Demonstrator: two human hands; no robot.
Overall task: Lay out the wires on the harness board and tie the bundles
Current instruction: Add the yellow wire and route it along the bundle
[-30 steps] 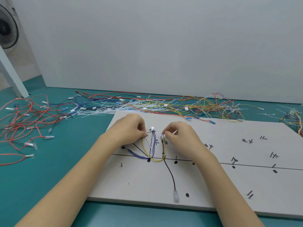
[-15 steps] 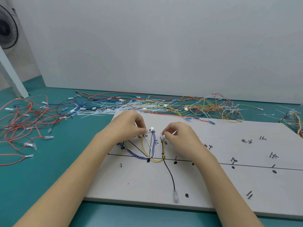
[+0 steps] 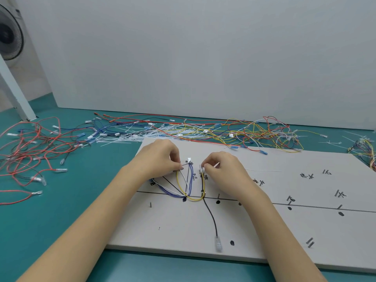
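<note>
A white harness board (image 3: 284, 237) with black marks and nails lies on the teal table. On it a yellow wire (image 3: 179, 186) loops down between two points, beside blue wires (image 3: 190, 184), a white wire and a black wire (image 3: 211, 216) that ends in a clear terminal (image 3: 218, 243) near the front edge. My left hand (image 3: 157, 159) pinches the yellow wire's left end next to a small white connector (image 3: 189, 160). My right hand (image 3: 221, 169) pinches the right end at another white connector (image 3: 202, 169), with a thin white piece sticking out between its fingers.
Loose red and black wires (image 3: 30, 155) sprawl on the table at the left. A tangle of yellow, red and blue wires (image 3: 254, 133) and white cable ties (image 3: 126, 137) lies behind the board. More wires (image 3: 364, 147) sit at the far right. A fan (image 3: 10, 35) stands at the back left.
My left hand has crept slightly up and left while still pinching the wire end. My right hand stays where it was. The wires keep their layout.
</note>
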